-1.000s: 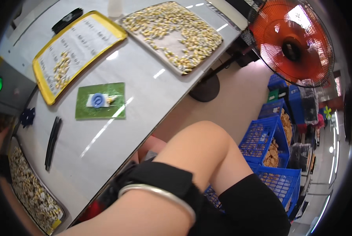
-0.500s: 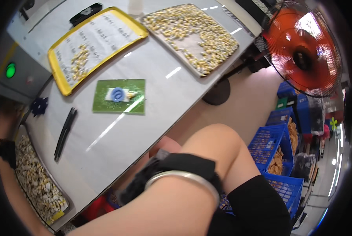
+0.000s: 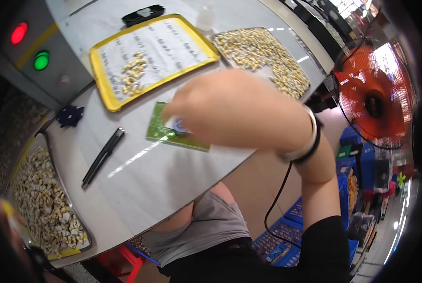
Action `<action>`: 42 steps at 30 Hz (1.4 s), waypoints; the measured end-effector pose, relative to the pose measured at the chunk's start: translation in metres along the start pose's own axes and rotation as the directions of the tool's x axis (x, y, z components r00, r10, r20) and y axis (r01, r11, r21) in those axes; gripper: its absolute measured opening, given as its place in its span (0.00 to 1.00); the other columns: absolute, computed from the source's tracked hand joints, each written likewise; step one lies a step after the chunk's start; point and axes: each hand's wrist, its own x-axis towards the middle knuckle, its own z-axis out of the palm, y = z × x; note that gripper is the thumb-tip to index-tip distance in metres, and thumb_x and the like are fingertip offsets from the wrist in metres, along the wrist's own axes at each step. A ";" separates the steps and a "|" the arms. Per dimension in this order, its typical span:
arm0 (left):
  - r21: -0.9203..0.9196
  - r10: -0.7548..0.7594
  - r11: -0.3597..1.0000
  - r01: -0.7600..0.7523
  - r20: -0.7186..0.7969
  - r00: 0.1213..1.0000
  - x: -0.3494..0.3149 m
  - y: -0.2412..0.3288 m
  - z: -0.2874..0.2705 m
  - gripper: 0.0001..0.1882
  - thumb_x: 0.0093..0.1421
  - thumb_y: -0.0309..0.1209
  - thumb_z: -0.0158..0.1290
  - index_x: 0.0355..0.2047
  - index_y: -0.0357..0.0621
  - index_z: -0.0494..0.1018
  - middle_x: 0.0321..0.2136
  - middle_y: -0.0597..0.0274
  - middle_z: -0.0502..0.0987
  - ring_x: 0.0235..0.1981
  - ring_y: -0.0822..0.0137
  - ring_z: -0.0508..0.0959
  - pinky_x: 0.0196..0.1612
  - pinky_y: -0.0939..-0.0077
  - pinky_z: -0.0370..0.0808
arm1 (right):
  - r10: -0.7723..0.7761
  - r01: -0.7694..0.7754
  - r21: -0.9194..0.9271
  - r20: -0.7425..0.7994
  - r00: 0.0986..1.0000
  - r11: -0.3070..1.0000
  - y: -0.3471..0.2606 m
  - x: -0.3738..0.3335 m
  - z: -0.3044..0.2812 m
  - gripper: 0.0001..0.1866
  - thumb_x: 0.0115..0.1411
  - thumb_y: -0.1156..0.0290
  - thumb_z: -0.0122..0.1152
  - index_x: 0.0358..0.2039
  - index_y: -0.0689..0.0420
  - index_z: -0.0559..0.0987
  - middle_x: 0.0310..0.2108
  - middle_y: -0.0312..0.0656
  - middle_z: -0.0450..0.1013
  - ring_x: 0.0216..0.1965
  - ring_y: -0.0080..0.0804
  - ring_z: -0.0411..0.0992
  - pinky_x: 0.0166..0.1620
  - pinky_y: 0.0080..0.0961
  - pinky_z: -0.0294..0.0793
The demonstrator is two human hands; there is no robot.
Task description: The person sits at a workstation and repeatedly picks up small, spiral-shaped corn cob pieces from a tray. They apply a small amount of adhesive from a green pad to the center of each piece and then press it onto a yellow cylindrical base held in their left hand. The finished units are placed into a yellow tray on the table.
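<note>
My right hand (image 3: 220, 106), with a silver bangle and a dark band at its wrist, is over the green mat (image 3: 155, 123). Its fingers are bent and smeared by motion, and any held thing is hidden. A blue round piece (image 3: 177, 125) on the mat shows partly beside the fingertips. At the far left edge, my left hand (image 3: 14, 224) is blurred and partly cut off, beside the tray of rough whitish-yellow pieces (image 3: 46, 203). A black pen-like tool (image 3: 102, 159) lies between that tray and the mat.
Behind the mat sit a yellow-rimmed tray (image 3: 112, 103) with a small heap of pieces and a tray of yellow-white pieces (image 3: 262, 49). An orange fan (image 3: 373, 101) stands right of the table. A grey box with a green light (image 3: 41, 60) is at left; blue crates (image 3: 286, 231) are below.
My right hand has come up from the table's near edge to over the green mat, now hiding part of it. My left hand has shifted down along the left edge. The view has turned.
</note>
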 end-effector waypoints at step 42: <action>-1.000 -0.181 0.027 -0.011 -0.016 0.983 -0.040 -0.003 0.224 0.09 0.65 0.37 0.47 0.32 0.47 0.65 0.20 0.59 0.69 0.20 0.69 0.70 0.27 0.63 0.77 | 0.228 -0.137 0.353 -0.229 0.947 0.925 -0.005 -0.002 0.023 0.06 0.48 0.81 0.61 0.29 0.58 0.79 0.25 0.39 0.73 0.26 0.30 0.72 0.27 0.24 0.71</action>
